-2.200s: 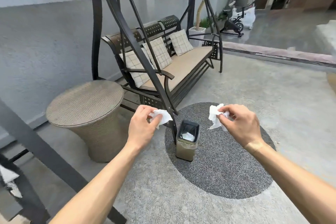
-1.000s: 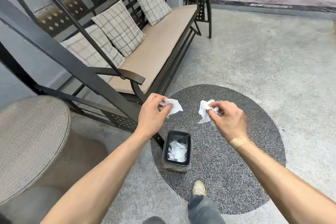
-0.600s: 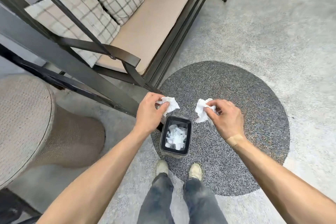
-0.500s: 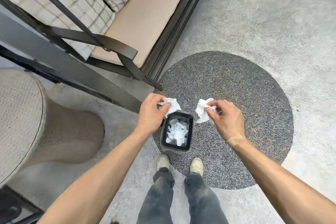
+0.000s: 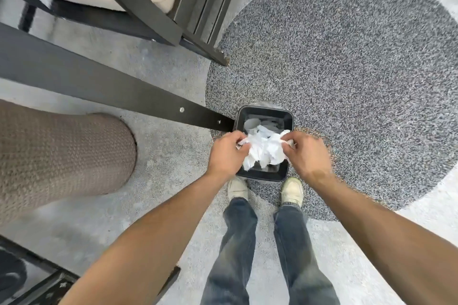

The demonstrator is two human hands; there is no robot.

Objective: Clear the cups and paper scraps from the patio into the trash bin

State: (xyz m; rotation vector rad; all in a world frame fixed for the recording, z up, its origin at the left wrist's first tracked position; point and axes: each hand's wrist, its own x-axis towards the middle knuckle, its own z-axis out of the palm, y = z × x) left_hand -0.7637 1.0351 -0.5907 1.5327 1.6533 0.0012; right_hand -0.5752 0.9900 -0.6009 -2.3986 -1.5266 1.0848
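A small black square trash bin (image 5: 262, 111) stands on the floor straight below me, just beyond my shoes. My left hand (image 5: 226, 152) and my right hand (image 5: 306, 153) are side by side directly over its opening. Each pinches a crumpled white paper scrap; the left scrap (image 5: 252, 153) and the right scrap (image 5: 276, 147) touch in one white bunch above the bin. A white cup (image 5: 252, 122) and more white paper lie inside the bin, partly hidden by the scraps.
A black metal swing-bench frame bar (image 5: 99, 82) runs diagonally from the left up to the bin's left rim. A woven round side table (image 5: 62, 156) stands at the left. The bin sits at the edge of a dark grey round patch (image 5: 347, 69) of floor.
I have stepped up to the bin and looked straight down. Both hands came together and lowered from either side of the bin to right over its opening, still holding the scraps.
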